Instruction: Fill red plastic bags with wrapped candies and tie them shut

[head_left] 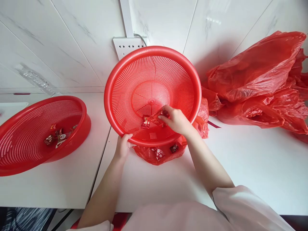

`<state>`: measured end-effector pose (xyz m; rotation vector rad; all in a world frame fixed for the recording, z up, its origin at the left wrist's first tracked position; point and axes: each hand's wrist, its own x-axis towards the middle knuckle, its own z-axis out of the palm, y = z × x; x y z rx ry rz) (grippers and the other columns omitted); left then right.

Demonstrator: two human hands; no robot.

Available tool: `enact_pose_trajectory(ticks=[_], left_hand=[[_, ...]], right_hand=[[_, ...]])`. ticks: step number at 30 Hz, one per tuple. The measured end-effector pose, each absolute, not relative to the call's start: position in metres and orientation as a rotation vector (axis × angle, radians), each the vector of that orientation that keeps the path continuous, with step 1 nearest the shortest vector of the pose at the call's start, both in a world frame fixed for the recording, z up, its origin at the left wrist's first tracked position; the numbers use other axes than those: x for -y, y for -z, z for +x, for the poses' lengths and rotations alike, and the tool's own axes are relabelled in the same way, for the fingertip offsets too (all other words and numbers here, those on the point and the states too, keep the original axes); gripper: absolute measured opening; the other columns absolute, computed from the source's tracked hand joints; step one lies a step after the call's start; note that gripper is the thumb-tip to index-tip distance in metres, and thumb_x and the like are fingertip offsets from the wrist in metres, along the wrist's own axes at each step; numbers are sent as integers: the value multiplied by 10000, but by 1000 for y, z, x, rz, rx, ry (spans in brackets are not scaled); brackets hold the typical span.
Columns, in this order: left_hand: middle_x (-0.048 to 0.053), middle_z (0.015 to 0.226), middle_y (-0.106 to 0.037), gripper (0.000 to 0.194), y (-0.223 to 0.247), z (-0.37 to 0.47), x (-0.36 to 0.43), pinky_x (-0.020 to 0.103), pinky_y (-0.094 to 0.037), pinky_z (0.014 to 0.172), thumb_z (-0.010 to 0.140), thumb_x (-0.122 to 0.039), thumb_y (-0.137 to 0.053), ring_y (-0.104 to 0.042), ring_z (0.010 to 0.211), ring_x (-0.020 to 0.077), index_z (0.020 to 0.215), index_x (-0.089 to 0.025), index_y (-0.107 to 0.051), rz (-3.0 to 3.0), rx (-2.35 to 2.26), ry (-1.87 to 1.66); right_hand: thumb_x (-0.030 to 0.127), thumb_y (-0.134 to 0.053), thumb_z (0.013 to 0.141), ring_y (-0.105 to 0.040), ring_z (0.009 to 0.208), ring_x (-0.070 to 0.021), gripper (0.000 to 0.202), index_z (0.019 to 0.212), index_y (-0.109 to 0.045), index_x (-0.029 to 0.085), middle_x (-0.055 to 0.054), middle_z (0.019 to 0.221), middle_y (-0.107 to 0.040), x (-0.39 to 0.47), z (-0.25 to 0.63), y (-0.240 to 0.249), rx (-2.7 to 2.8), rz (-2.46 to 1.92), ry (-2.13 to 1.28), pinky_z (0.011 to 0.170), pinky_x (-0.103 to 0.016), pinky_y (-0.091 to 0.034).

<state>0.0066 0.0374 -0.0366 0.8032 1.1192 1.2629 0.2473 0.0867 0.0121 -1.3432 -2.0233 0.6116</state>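
A red mesh basket is tilted toward me above the table. My left hand grips its lower left rim, thumb over the edge. Inside the basket, my right hand is closed on a red wrapper. Close to those fingertips, a small red packet lies against the basket's lower wall. Beneath the basket, partly hidden by it, is a red plastic bag with a red dotted packet and a dark packet on it.
A second red basket at the left holds several small packets. Crumpled red bags lie at the right. A clear bottle and a white power strip are at the back.
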Motion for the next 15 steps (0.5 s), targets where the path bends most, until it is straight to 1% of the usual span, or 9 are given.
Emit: enact_pose_trajectory(ticks=[2,5,7,9,11,13,15], left_hand=[[81,1001,-677,304,36,3,-40,313,-567,625,725,-232,-612,-664,933,272,1022,-171,-640,763,-1129,-1313],[74,1025,-677,307,34,-3,-44,318,-576,657,721,-227,-608,-658,975,270,1022,-180,-645,695,-1128,-1399],[75,1092,-671,305,33,-6,-47,338,-585,708,724,-221,-600,-642,1026,265,1023,-190,-648,664,-1114,-1456],[80,1135,-662,296,31,-10,-49,351,-589,734,732,-221,-589,-631,1050,261,1020,-196,-652,643,-1109,-1479],[82,1141,-659,283,30,-12,-50,356,-593,731,737,-222,-580,-632,1041,257,1009,-199,-655,626,-1116,-1479],[80,1141,-656,276,30,-14,-51,357,-595,726,740,-222,-576,-633,1035,254,1003,-202,-655,626,-1120,-1479],[75,1151,-650,279,31,-13,-51,351,-595,720,742,-223,-581,-629,1046,253,1011,-207,-653,650,-1114,-1475]], right_hand=[[374,-481,950,-542,669,-142,219,967,-584,182,-9,765,-617,-79,256,-27,1950,-1281,-721,657,-271,-423],[442,-430,966,-582,743,-154,323,960,-628,188,-21,842,-657,-68,268,-46,2004,-1170,-904,685,-271,-447],[442,-447,957,-610,791,-169,329,970,-667,197,-25,893,-685,-64,273,-51,2112,-1118,-974,731,-282,-461],[420,-443,958,-625,789,-175,324,985,-692,216,-20,899,-703,-63,275,-51,2204,-1122,-999,748,-290,-464],[390,-429,964,-633,781,-175,315,997,-700,233,-16,905,-714,-63,275,-46,2276,-1147,-1018,745,-292,-463],[362,-429,966,-639,808,-176,295,1008,-695,242,-22,953,-717,-64,272,-39,2328,-1161,-1009,750,-292,-462],[344,-420,972,-635,797,-171,288,975,-686,234,-29,939,-712,-66,265,-34,2327,-1188,-934,738,-291,-462]])
